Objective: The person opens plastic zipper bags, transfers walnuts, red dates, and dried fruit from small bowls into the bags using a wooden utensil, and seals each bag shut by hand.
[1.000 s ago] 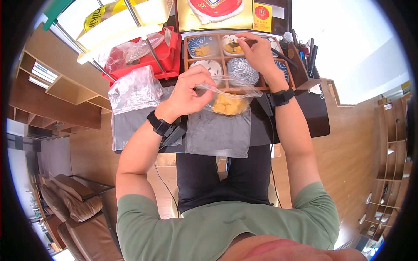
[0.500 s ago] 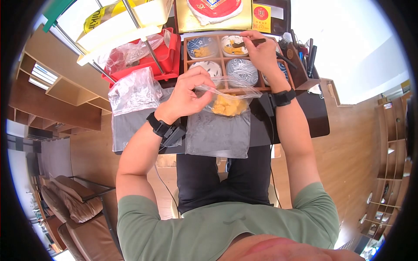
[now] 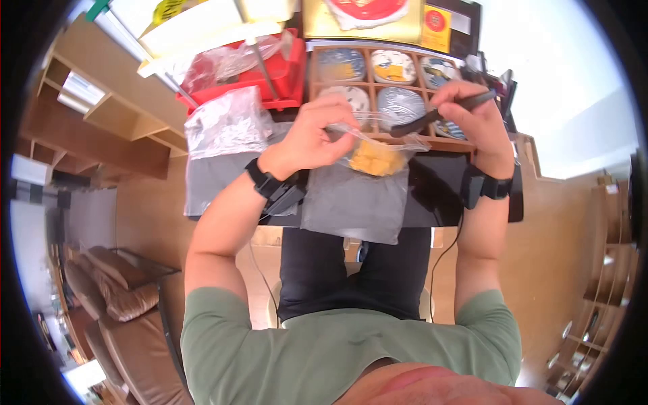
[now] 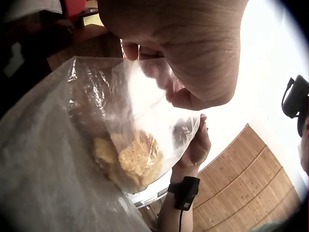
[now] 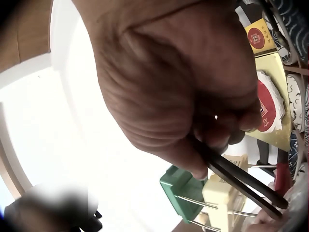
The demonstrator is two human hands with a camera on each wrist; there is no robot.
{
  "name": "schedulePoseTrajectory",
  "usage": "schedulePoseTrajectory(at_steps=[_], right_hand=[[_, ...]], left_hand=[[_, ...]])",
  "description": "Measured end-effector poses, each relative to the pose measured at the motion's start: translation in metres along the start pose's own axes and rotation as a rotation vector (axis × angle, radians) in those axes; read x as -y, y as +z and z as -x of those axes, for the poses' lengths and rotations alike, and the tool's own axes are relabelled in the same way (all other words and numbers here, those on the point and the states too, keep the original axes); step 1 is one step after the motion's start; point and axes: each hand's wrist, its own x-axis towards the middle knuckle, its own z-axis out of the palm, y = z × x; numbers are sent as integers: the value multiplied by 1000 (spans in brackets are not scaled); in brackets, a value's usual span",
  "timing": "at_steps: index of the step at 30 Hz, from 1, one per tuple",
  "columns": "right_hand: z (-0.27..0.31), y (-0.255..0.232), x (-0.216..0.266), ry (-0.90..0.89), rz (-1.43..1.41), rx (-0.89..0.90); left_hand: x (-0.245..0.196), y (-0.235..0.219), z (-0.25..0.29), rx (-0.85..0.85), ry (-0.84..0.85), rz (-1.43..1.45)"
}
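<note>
My left hand (image 3: 316, 135) pinches the upper edge of a clear zip bag (image 3: 354, 202), whose mouth stands open. Yellow chip-like pieces (image 4: 140, 157) lie inside it. My right hand (image 3: 476, 125) grips dark tongs (image 3: 422, 123), with their tips over the bag's mouth in the head view. Both prongs lie close together in the right wrist view, and no piece shows between them. Behind the bag is a divided wooden tray (image 3: 370, 88) of patterned bowls. Yellow pieces sit in the back middle bowl (image 3: 393, 66) and the back left bowl (image 3: 341, 65).
Left of the tray stands a red bin (image 3: 295, 77) holding plastic, beside a white rack (image 3: 209, 40). More clear bags (image 3: 226, 128) lie in front of it. A gold box (image 3: 364, 27) is at the back. Pens stand right of the tray. Cables hang from both wrists.
My right hand has drawn the tongs back from the back middle bowl to the bag's mouth. The left hand keeps its hold on the bag. The head view has shifted slightly.
</note>
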Motion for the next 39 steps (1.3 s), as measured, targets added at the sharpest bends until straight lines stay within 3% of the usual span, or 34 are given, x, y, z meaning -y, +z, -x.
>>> schedulePoseTrajectory(at_steps=[3,7,9,14,16,18,20,21,22,24,25,32,39], right_hand=[[-5,3,-8,99,-19,104],[-10,-8,-34,113,-274,12],[-14,-9,-44,19,-463,-73],[-28,-7,-63,-19,-579,-173],[-34,-8,-66,-44,-527,-433],[-38,-10,-78,-99,-486,-479],[-40,-1,-74,-47,201,-666],[-44,0,-84,-78,234,-702],[-48,6,-87,-177,242,-691],[-51,13,-77,-63,388,-679],[-56,16,-75,-179,297,-623],[-68,15,-70,-188,626,-440],[-63,17,-59,-180,583,-255]], left_hand=[[4,1,1,-28,25,-11],[-2,0,4,3,-36,7],[-3,0,4,1,-37,7],[-3,0,5,7,-73,60],[-3,-1,5,8,-73,74],[-4,-1,5,10,-66,52],[-2,1,4,5,-39,31],[-1,1,4,-5,-22,-3],[0,0,3,9,-2,20],[1,1,2,-23,39,7],[0,3,1,-12,60,31],[-7,-2,1,17,-46,42],[-6,0,3,24,-83,34]])
